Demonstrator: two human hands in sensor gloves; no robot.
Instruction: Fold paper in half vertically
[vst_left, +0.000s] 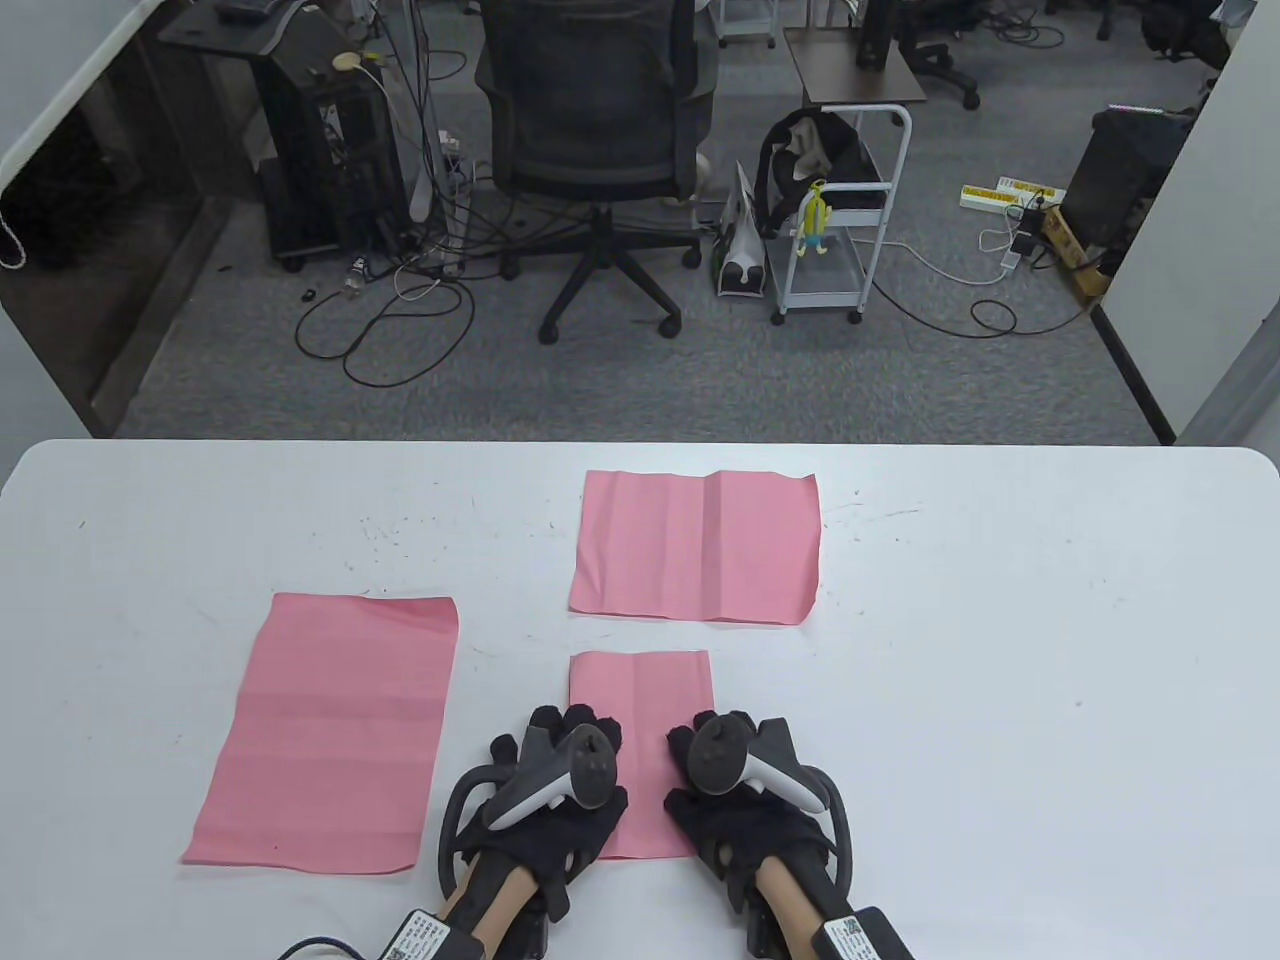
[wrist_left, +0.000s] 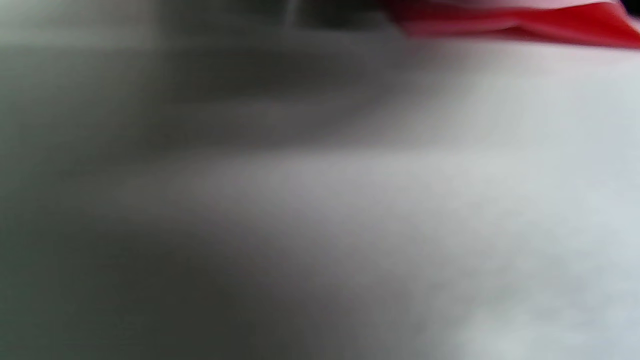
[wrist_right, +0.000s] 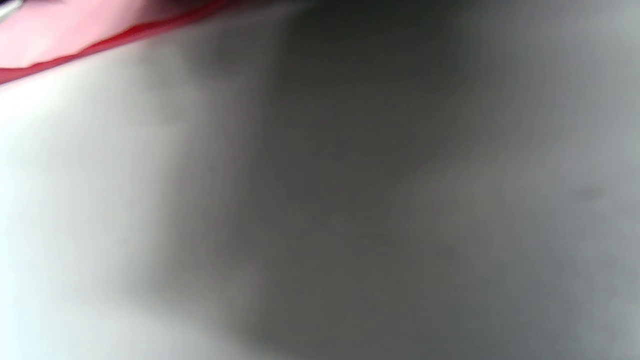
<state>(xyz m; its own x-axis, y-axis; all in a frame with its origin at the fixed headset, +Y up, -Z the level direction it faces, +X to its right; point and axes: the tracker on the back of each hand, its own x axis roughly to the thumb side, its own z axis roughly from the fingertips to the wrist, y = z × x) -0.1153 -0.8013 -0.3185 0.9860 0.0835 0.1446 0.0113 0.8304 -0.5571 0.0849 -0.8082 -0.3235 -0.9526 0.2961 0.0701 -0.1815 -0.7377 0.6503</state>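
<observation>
folded paper (vst_left: 640, 700) btwn, under both hands

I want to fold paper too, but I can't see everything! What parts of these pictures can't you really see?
- Near end of the narrow pink paper: table view, covered by the left hand and right hand.
- Fingertips of both hands: table view, hidden under the trackers, so grip unclear.
- Left wrist view: blurred; only a red paper edge shows.
- Right wrist view: blurred; only a pink corner shows.
- Forearms: cut off by the bottom edge.
</observation>
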